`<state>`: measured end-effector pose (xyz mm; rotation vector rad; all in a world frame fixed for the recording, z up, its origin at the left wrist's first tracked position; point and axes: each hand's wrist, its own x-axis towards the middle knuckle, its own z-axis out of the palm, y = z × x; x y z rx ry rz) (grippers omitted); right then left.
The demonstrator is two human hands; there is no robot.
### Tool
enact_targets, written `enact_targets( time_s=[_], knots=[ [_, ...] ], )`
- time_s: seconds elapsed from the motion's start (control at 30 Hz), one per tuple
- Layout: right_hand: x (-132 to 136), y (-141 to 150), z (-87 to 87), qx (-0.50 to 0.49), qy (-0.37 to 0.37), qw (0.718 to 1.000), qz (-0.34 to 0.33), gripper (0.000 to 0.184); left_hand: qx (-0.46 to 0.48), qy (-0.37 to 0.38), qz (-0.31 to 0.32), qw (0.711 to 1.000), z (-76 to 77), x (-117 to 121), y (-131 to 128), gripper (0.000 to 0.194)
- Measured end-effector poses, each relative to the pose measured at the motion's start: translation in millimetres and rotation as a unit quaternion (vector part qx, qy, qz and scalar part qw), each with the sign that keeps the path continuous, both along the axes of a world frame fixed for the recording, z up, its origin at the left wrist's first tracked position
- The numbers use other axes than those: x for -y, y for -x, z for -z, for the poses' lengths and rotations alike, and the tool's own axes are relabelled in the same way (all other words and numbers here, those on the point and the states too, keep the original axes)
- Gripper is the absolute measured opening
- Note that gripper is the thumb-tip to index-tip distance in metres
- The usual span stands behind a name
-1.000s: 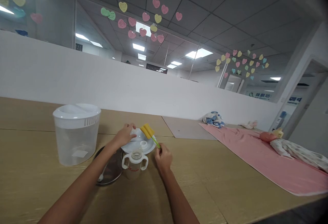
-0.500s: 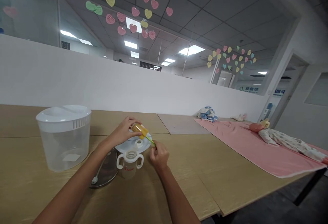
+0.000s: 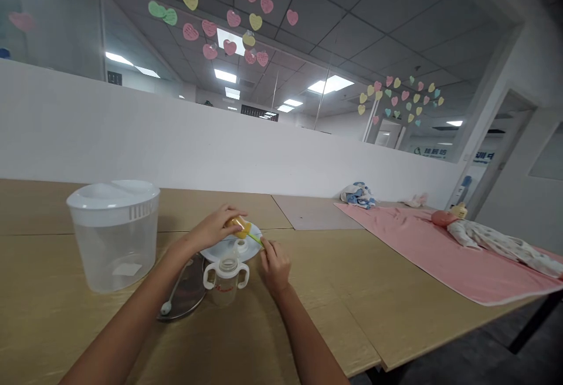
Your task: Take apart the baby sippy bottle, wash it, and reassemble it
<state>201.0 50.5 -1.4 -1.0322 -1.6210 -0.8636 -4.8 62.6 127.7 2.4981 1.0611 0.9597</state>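
While the left hand clamps a small bottle above a white plate, the right hand pinches a green brush handle, apparently mid-scrub, more twisting needed

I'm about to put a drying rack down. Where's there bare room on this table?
The widest patch is the tabletop between the right hand and the pink mat. There's more left of the plastic tub. It's crowded around the white plate, cup and steel lid, beneath the left hand.
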Motion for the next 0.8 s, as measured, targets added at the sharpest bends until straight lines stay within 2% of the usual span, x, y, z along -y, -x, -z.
enact_targets(
  time_s=[0.1,0.2,0.3,0.37,0.43,0.57,0.7,0.8],
  knots=[
    [0,1,0.8,-0.069,0.035,0.997,-0.031,0.031,0.06,-0.011,0.072,0.995,-5.1,4,-1,0.042],
    [1,1,0.9,-0.091,0.051,0.993,-0.06,0.03,0.098,0.018,0.124,0.987,-14.1,12,-3,0.041],
    [0,-1,1.8,-0.089,0.033,0.992,-0.077,0.029,0.096,0.054,0.177,0.978,-22.4,20,-1,0.038],
    [-2,-2,3.0,-0.082,0.017,0.993,-0.081,0.029,0.074,0.067,0.178,0.979,-25.3,23,1,0.041],
    [-3,-3,4.4,-0.069,0.01,0.994,-0.08,0.028,0.062,0.077,0.124,0.987,-25.5,24,2,0.043],
    [-4,-2,5.9,-0.055,0.033,0.996,-0.069,0.028,0.082,0.088,-0.06,0.991,-22.6,19,2,0.045],
    [-3,-2,4.9,-0.053,0.041,0.996,-0.052,0.029,0.104,-0.002,-0.24,0.965,-24.6,13,8,0.043],
    [-4,-2,3.3,-0.084,0.039,0.995,-0.033,0.03,0.034,-0.053,-0.326,0.943,-26.0,6,24,0.042]
  ],
)
